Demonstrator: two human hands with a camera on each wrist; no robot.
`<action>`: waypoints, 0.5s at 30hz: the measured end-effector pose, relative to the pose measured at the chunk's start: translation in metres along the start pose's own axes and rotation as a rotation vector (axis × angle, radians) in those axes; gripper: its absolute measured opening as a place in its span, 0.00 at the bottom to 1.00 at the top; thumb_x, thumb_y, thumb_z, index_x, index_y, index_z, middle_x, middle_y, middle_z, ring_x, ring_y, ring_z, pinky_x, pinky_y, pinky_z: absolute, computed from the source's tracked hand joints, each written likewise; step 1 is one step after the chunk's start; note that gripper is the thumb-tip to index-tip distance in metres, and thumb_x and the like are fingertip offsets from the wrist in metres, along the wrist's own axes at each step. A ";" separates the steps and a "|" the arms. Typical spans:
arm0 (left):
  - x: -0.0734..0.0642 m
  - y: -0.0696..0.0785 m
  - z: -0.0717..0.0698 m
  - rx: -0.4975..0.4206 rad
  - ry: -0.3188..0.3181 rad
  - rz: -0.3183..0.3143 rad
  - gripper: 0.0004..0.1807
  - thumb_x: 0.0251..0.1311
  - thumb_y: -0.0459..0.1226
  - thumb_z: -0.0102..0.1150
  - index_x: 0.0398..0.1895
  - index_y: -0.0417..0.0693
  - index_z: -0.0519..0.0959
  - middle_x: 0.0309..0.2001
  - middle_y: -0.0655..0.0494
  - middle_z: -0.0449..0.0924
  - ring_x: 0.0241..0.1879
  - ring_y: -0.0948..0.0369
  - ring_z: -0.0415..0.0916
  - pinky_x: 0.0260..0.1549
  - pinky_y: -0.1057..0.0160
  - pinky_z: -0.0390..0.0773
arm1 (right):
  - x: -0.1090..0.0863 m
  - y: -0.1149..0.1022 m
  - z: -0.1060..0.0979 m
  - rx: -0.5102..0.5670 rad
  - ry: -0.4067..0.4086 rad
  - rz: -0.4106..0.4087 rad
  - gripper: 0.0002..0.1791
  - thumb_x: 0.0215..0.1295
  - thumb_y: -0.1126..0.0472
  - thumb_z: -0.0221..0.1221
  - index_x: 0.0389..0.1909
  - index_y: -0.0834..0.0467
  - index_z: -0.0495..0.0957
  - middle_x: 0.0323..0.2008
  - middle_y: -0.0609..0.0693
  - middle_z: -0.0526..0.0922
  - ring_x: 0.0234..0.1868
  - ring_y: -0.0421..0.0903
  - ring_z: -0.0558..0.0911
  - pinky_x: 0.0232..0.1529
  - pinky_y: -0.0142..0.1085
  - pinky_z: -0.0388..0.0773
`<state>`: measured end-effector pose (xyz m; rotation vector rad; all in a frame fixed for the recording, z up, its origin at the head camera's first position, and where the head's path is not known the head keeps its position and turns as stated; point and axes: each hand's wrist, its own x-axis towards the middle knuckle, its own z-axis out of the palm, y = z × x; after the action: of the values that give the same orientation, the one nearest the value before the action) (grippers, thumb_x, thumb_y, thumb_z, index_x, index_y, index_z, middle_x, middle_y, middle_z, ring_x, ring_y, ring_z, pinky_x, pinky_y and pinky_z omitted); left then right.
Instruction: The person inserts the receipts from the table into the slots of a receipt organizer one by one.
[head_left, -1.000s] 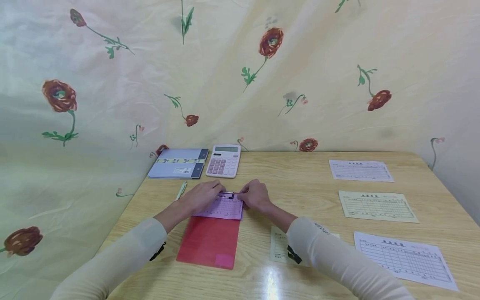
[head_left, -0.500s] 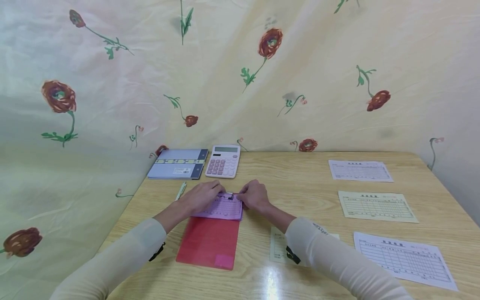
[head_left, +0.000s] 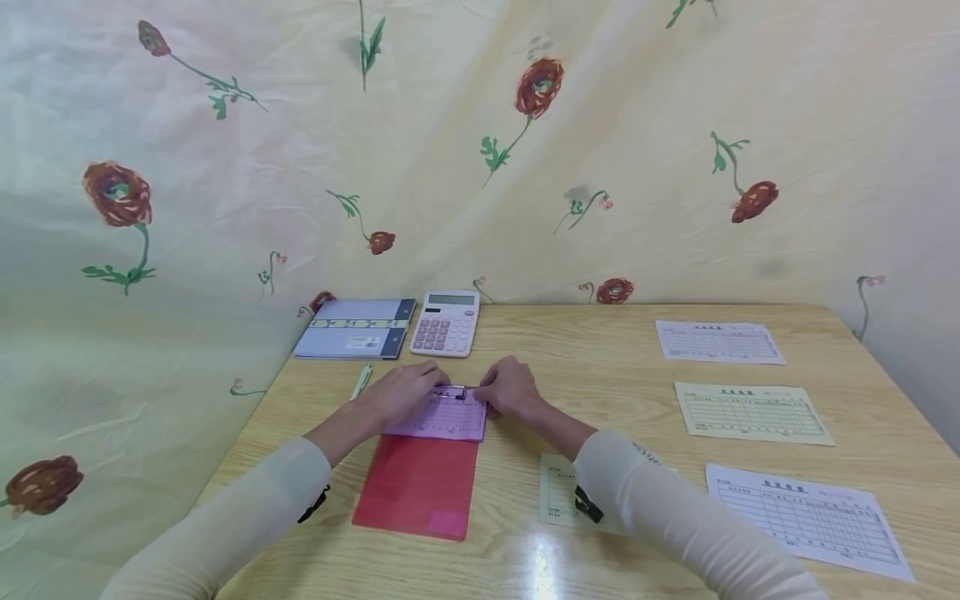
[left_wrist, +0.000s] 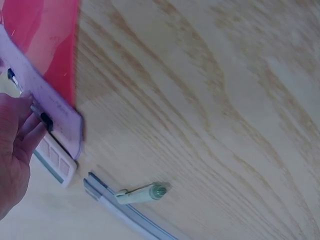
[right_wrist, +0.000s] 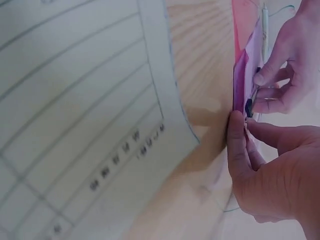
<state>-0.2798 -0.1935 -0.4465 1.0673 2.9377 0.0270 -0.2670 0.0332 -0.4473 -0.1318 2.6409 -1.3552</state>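
Observation:
A red clipboard (head_left: pixel 420 483) lies on the table, with a purple printed slip (head_left: pixel 450 418) across its top end beneath a metal clip (head_left: pixel 452 392) with black ends. My left hand (head_left: pixel 397 392) reaches over the slip's left side. In the left wrist view, its thumb and fingers pinch the clip (left_wrist: pixel 45 120). My right hand (head_left: pixel 512 389) is at the slip's upper right corner. Thumb and fingers pinch the edge there, as the right wrist view shows beside the purple slip (right_wrist: pixel 245 85). The two hands are close together.
A pink calculator (head_left: pixel 446 323) and a blue-grey notebook (head_left: pixel 356 327) stand at the back left, a pale green pen (head_left: pixel 362 381) before them. Printed slips lie at right: white (head_left: pixel 720 342), yellowish (head_left: pixel 753 413) and a front white one (head_left: pixel 810 521). My right forearm covers part of a yellowish slip (head_left: pixel 557 492).
My right hand has risen very slightly at the slip's corner. The left hand stays at the clip, and the other things lie as before.

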 end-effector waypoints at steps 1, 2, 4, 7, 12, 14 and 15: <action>0.000 -0.001 -0.001 0.008 -0.002 0.004 0.16 0.77 0.37 0.62 0.64 0.50 0.82 0.58 0.58 0.81 0.56 0.60 0.82 0.57 0.61 0.81 | 0.000 0.000 -0.003 -0.026 0.009 -0.018 0.06 0.66 0.68 0.71 0.40 0.68 0.90 0.28 0.56 0.90 0.23 0.46 0.87 0.27 0.35 0.84; 0.001 -0.002 -0.001 0.018 -0.002 0.008 0.16 0.76 0.37 0.63 0.64 0.50 0.82 0.58 0.58 0.81 0.56 0.60 0.82 0.57 0.61 0.81 | 0.000 0.000 -0.005 -0.054 0.021 -0.036 0.06 0.66 0.68 0.71 0.40 0.67 0.90 0.30 0.56 0.90 0.26 0.46 0.88 0.30 0.36 0.85; 0.001 -0.002 -0.003 0.027 0.002 0.024 0.16 0.75 0.37 0.65 0.63 0.51 0.83 0.58 0.57 0.82 0.55 0.59 0.83 0.56 0.60 0.81 | -0.002 0.000 -0.012 -0.109 0.051 -0.070 0.07 0.66 0.67 0.71 0.41 0.66 0.90 0.34 0.57 0.91 0.33 0.48 0.89 0.37 0.38 0.86; 0.001 -0.004 -0.005 0.043 0.018 0.068 0.16 0.73 0.37 0.67 0.62 0.49 0.84 0.58 0.56 0.83 0.52 0.58 0.85 0.54 0.60 0.83 | -0.004 0.001 -0.024 -0.207 0.098 -0.131 0.10 0.66 0.66 0.71 0.45 0.66 0.89 0.40 0.57 0.91 0.41 0.51 0.89 0.44 0.41 0.86; -0.001 -0.006 -0.006 0.102 0.055 0.153 0.17 0.72 0.38 0.69 0.61 0.48 0.86 0.56 0.55 0.84 0.48 0.58 0.85 0.49 0.61 0.84 | -0.009 0.004 -0.047 -0.326 0.086 -0.180 0.14 0.69 0.63 0.70 0.51 0.66 0.87 0.44 0.58 0.90 0.44 0.52 0.88 0.45 0.43 0.85; -0.002 -0.007 -0.006 0.114 0.071 0.173 0.17 0.71 0.37 0.70 0.61 0.48 0.85 0.56 0.54 0.84 0.50 0.58 0.85 0.50 0.60 0.84 | -0.012 0.005 -0.057 -0.364 0.078 -0.194 0.15 0.71 0.62 0.69 0.53 0.65 0.86 0.46 0.58 0.90 0.46 0.53 0.88 0.47 0.44 0.85; -0.002 -0.008 -0.007 0.112 0.079 0.177 0.17 0.70 0.37 0.70 0.61 0.48 0.85 0.56 0.54 0.84 0.51 0.58 0.85 0.50 0.60 0.84 | -0.013 0.006 -0.062 -0.380 0.079 -0.202 0.16 0.71 0.62 0.69 0.54 0.65 0.86 0.47 0.58 0.90 0.48 0.54 0.88 0.48 0.46 0.85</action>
<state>-0.2829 -0.2009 -0.4397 1.3696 2.9340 -0.0968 -0.2664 0.0878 -0.4155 -0.4098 2.9919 -0.9044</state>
